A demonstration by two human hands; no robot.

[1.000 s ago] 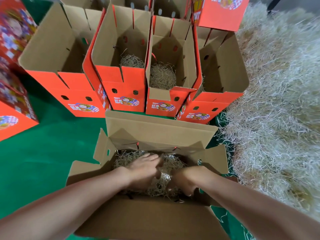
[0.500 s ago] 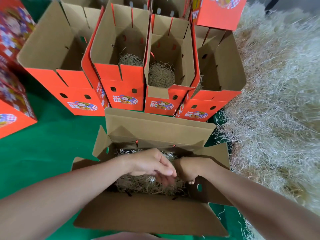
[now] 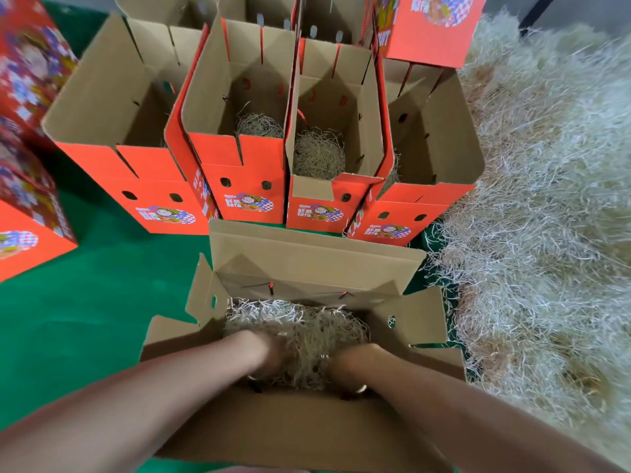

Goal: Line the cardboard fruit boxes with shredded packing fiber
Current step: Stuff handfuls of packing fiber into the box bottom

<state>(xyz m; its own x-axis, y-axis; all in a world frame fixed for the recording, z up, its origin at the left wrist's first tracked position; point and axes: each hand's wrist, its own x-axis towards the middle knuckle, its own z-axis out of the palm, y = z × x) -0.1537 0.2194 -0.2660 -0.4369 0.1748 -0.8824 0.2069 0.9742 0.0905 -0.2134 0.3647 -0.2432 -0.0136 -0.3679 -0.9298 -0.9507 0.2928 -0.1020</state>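
The open cardboard fruit box [image 3: 309, 256] nearest me stands on the green floor with its flaps spread. A layer of pale shredded fiber [image 3: 300, 324] covers its bottom. Both my hands reach down into it at the near wall. My left hand [image 3: 269, 356] is sunk into the fiber on the left, my right hand [image 3: 348, 367] on the right, a small gap between them. The fingers of both are buried in the fiber and hidden. A big loose pile of fiber [image 3: 546, 233] lies to the right of the box.
Behind the near box stands a row of open orange boxes: one at the left [image 3: 112, 165], two in the middle [image 3: 239, 175] [image 3: 341, 189] with fiber nests inside, one at the right [image 3: 437, 186]. More printed boxes [image 3: 30, 233] sit at far left on green floor [image 3: 102, 302].
My hands have dropped from the middle of the fiber to the near side of the box and pushed deeper in. The fiber's far part now lies uncovered.
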